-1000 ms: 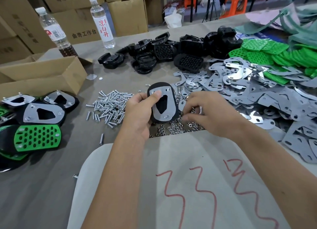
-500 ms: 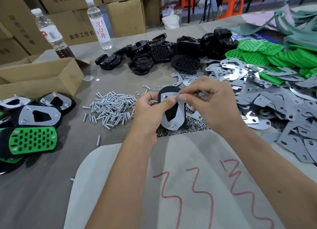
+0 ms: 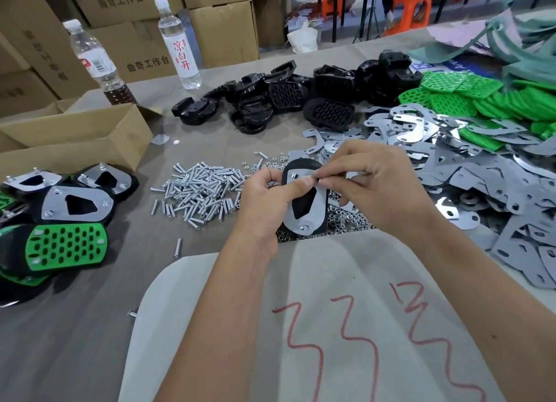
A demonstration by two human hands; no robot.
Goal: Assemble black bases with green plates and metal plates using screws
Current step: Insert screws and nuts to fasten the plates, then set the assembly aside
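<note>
**Nut brought up to the plate's top corner**

The counter (image 3: 210,281) carries the stock: black bases (image 3: 288,100) at the back, green plates (image 3: 451,100) and metal plates (image 3: 496,191) to the right, screws (image 3: 198,191) left of centre, and finished pieces (image 3: 60,221) at the far left.

The work has risen off the counter since 1 second ago. The left hand (image 3: 264,203) grips a base (image 3: 304,203) with a metal plate on top, thumb pressed on the plate's upper face. That hold is unchanged.

The right hand (image 3: 379,188) has changed most. A second ago it was down in the nuts (image 3: 346,221) picking; now its fingers (image 3: 328,182) pinch what looks like a small nut at the plate's upper right corner, the other fingers curled.

This probably means fastening has begun: a nut going onto a screw end there. 1 fastener already shows at the plate's lower end, and another at its upper left.
</note>
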